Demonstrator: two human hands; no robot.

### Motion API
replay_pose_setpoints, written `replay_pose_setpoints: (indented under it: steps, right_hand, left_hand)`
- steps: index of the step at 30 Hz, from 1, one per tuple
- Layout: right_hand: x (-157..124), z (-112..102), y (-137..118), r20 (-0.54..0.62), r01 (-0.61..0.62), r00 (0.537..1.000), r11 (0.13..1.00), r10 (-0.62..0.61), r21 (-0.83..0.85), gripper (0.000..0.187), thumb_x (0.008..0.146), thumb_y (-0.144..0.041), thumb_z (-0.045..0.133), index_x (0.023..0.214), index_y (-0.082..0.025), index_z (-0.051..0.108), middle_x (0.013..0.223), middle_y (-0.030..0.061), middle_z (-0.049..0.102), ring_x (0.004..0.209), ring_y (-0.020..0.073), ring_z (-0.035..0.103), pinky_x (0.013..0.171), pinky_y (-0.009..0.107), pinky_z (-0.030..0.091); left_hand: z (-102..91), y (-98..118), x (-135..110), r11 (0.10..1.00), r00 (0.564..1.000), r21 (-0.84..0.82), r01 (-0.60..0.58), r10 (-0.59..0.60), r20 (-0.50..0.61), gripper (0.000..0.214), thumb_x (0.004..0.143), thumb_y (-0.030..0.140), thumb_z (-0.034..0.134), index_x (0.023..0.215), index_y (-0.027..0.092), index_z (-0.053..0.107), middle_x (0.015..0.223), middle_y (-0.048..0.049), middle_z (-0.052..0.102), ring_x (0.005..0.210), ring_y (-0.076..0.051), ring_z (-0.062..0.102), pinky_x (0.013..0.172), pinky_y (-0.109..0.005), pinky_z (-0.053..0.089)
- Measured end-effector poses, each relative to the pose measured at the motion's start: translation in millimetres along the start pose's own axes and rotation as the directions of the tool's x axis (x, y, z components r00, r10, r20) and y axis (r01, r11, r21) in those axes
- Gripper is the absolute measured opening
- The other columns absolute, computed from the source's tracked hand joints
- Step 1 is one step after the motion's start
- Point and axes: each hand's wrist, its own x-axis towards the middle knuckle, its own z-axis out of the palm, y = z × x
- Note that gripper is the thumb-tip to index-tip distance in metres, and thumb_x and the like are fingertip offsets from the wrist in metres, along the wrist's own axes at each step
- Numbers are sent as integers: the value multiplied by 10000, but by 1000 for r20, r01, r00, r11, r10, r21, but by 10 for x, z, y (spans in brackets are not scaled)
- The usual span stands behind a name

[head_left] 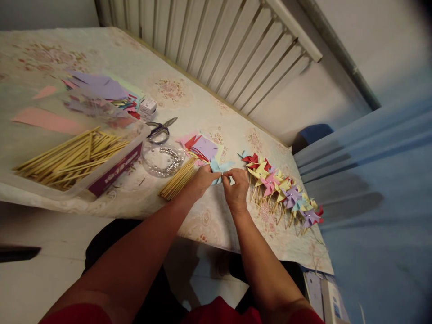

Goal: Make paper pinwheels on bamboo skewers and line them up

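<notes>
My left hand (pixel 201 181) and my right hand (pixel 237 189) meet over the table's front edge, both pinched on a light blue paper pinwheel (pixel 220 168). The fingertips of both hands close on its centre, where something small and shiny shows. Just left of my left hand lies a loose bundle of wooden sticks (pixel 178 181). To the right of my right hand a row of finished pinwheels on sticks (pixel 281 191) in red, yellow, pink, purple and blue lies on the table.
A clear plastic box (pixel 111 173) holds several more sticks (pixel 72 157). Scissors (pixel 161 129), a round clear dish (pixel 163 158), a stack of cut coloured paper (pixel 201 147), a small white box (pixel 147 107) and more paper sheets (pixel 97 87) lie on the floral tablecloth (pixel 189 103). A railing stands behind.
</notes>
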Motion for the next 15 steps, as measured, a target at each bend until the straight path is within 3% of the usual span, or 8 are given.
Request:
replay_pose_setpoints:
  steps: [6,11,15]
  right_hand:
    - [-32,29,-46,26,-6,1000,997,8,-74,109,863,-169,577,771,-212,619,775,34,627,824,214,521,798,362,409]
    - [-98,58,-11,-66,-147,988,985,142,-89,114,858,-179,538,764,-212,594,777,35,623,792,205,535,785,357,419]
    - [-274,15,76,-101,-238,968,968,230,-77,131,849,-175,505,757,-208,592,761,27,598,758,189,543,739,328,432]
  left_hand:
    - [-10,-43,10,999,999,34,17,-16,-39,306,578,227,766,852,97,726,715,-31,706,700,-164,624,682,-267,467]
    - [-88,-144,73,990,992,132,42,-26,-121,281,572,196,745,837,106,720,686,-13,683,686,-157,604,657,-255,464]
    - [-131,-164,108,992,988,105,63,-47,-149,252,588,201,711,823,111,702,687,-18,678,661,-152,594,640,-254,459]
